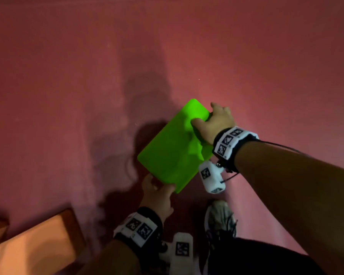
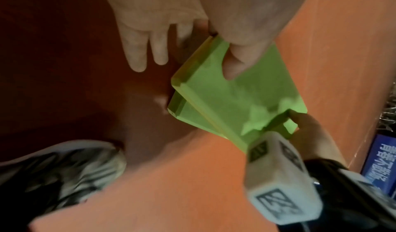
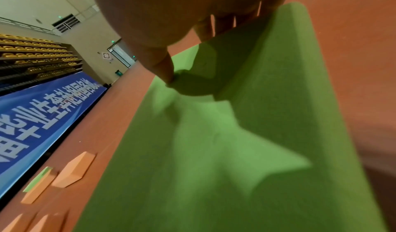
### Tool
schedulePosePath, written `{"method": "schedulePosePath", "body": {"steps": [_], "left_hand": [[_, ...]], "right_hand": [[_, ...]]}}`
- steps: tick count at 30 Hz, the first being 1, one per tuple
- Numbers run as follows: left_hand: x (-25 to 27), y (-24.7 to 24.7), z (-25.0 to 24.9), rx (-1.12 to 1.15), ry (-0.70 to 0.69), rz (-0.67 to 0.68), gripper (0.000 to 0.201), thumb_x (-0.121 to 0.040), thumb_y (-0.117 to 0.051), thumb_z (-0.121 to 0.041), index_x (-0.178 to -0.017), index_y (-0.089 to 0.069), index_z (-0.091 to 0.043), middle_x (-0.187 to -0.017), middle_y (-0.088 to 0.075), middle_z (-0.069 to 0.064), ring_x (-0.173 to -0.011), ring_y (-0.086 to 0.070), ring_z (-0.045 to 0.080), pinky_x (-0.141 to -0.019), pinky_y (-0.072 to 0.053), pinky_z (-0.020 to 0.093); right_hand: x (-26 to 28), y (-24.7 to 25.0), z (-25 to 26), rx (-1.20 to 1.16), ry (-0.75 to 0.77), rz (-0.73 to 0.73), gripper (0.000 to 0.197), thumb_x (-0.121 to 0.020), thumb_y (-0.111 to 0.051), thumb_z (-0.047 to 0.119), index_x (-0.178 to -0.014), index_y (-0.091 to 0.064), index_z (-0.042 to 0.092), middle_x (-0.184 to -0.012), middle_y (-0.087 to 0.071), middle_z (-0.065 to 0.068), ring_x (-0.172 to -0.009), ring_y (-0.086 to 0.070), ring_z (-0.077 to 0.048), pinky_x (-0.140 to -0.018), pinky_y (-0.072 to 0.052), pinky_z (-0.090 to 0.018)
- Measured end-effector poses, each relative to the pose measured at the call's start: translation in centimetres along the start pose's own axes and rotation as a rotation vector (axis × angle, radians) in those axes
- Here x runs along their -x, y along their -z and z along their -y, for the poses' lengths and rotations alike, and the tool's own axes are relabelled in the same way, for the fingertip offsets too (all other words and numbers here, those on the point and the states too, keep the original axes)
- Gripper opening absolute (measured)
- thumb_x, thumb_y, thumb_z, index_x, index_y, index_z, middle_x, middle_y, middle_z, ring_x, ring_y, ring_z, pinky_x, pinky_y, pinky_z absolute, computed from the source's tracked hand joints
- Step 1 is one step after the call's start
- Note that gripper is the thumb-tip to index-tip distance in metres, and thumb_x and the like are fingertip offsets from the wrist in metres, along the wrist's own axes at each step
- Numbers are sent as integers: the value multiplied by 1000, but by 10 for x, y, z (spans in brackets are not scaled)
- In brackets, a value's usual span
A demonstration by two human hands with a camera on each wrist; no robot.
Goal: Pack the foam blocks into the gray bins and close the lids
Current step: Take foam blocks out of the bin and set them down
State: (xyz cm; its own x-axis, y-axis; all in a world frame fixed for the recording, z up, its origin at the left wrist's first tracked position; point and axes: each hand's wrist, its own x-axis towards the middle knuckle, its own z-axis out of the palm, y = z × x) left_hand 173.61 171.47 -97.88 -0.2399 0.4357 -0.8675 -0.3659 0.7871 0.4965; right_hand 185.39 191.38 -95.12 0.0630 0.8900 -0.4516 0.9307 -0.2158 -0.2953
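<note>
I hold the green foam blocks (image 1: 171, 147) above the floor, left hand (image 1: 157, 195) pinching the near corner, right hand (image 1: 214, 124) clamping the far end, long axis running between both grips.

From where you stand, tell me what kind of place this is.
Most likely an indoor sports hall or arena. The right wrist view shows tiered rows of yellow seats, a long blue banner along the edge, and a wide red floor where orange foam blocks lie.
</note>
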Motion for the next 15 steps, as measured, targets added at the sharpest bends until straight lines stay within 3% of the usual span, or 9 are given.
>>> {"method": "schedulePosePath", "body": {"steps": [3,5,7,8,10,11,12,14,15], "left_hand": [[-61,-16,9,89,33,-35,47,-87,-67,-21,-122,-35,-25,-100,-53,-3,-85,-56,21,-76,-50,42],[-86,-17,15,93,25,-46,47,-82,-70,-30,-112,-35,-23,-95,-52,4,-76,-54,19,-78,-53,47],[-108,-18,22,178,52,-21,48,-81,-71,-27,-111,-34,-22,-105,-50,8,-87,-55,20,-84,-55,53],[-113,-19,25,245,85,5,47,-81,-71,-25,-111,-35,-22,-112,-48,9,-96,-54,23,-85,-54,55],[-119,-24,30,334,111,29,52,-72,-76,-30,-106,-37,-25,-121,-47,11,-109,-54,30,-85,-54,57],[-121,-26,32,358,115,27,56,-65,-78,-33,-103,-38,-27,-124,-48,11,-112,-55,32,-83,-54,59],[-122,-28,33,386,115,16,57,-64,-79,-33,-103,-38,-27,-125,-49,12,-112,-55,34,-82,-54,59],[-122,-26,28,485,87,-32,52,-73,-77,-25,-109,-40,-26,-123,-52,15,-109,-57,36,-79,-54,57],[-122,-21,22,528,75,-62,54,-73,-78,-24,-113,-42,-25,-121,-54,17,-106,-59,38,-78,-53,58]], "right_hand": [[-56,-29,-6,103,42,117,84,-72,-59,70,-141,-44,24,-136,-44,-15,-122,-51,-36,-104,-42,-37],[-79,-38,-15,96,55,258,92,-63,-60,81,-136,-50,27,-135,-52,-12,-119,-56,-31,-100,-46,-36],[-93,-40,-22,-34,42,418,90,-58,-68,80,-128,-57,24,-127,-63,-5,-104,-65,-21,-89,-52,-32],[-99,-40,-27,-77,17,457,96,-53,-71,80,-130,-55,24,-126,-64,-1,-102,-66,-18,-89,-53,-32],[-109,-41,-34,-97,-14,432,132,-33,-71,88,-144,-41,24,-136,-56,2,-116,-60,-23,-100,-48,-40],[-107,-40,-31,-116,-13,420,136,-32,-72,88,-147,-36,24,-140,-53,1,-121,-57,-25,-103,-45,-40],[-105,-39,-29,-140,-8,417,128,-42,-74,83,-147,-36,21,-140,-52,1,-121,-56,-25,-101,-45,-37],[-90,-35,-25,-220,-11,424,90,-68,-74,63,-140,-45,17,-129,-57,1,-110,-59,-22,-90,-44,-32],[-83,-34,-20,-248,-20,426,75,-74,-72,59,-133,-50,18,-122,-58,3,-104,-59,-21,-89,-44,-31]]}}
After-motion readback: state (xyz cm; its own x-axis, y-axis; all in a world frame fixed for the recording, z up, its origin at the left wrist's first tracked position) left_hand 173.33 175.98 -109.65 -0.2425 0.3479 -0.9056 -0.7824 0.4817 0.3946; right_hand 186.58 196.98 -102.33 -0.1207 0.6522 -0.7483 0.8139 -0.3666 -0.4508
